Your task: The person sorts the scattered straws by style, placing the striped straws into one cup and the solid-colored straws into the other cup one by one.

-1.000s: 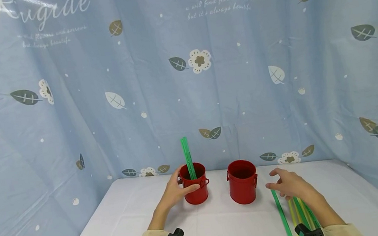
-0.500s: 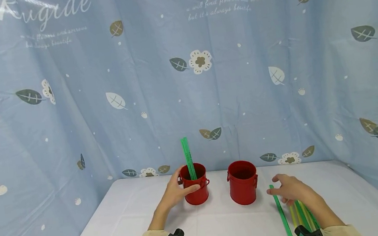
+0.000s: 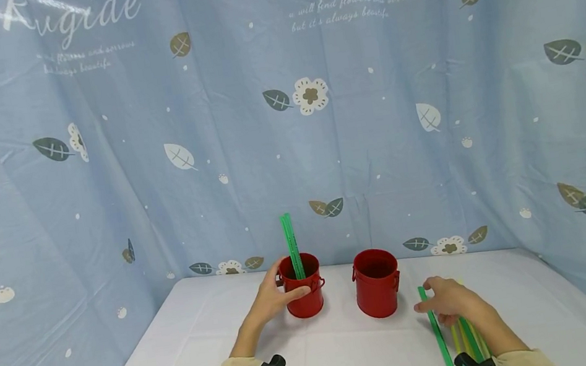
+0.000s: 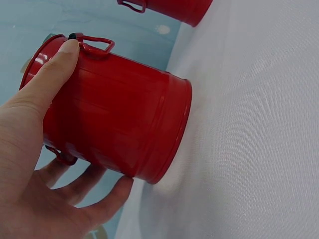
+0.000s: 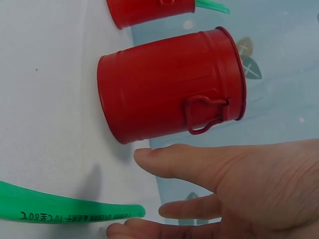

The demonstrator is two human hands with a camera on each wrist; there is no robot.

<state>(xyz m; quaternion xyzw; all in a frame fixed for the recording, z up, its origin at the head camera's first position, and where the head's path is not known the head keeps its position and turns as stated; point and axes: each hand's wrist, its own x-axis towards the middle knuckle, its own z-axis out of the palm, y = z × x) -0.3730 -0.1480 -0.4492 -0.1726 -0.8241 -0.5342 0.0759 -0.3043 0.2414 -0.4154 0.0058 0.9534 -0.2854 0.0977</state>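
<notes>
My left hand (image 3: pixel 271 301) holds the left red bucket (image 3: pixel 305 304), thumb across its front near the rim and fingers round its side. Inside that bucket stand green plastic tubes (image 3: pixel 291 239), leaning slightly left. In the left wrist view, the thumb lies by a small side handle (image 4: pixel 97 46) of the bucket. On the right, my right hand (image 3: pixel 453 301) hovers with loosely bent fingers over the upper end of a green printed tube (image 3: pixel 440 337). In the right wrist view, a gap shows between the thumb and the fingers, and the tube end (image 5: pixel 132 211) lies near the fingertips.
A second red bucket (image 3: pixel 376 294) stands upright between the hands, with no tubes showing above its rim. Several yellow and green tubes (image 3: pixel 469 336) lie under the right wrist. A patterned blue curtain (image 3: pixel 367 154) hangs behind the white table (image 3: pixel 345 357).
My right hand has lowered toward the near side, along the green tube, baring more of the tube's upper end. The left hand and both buckets have stayed in place.
</notes>
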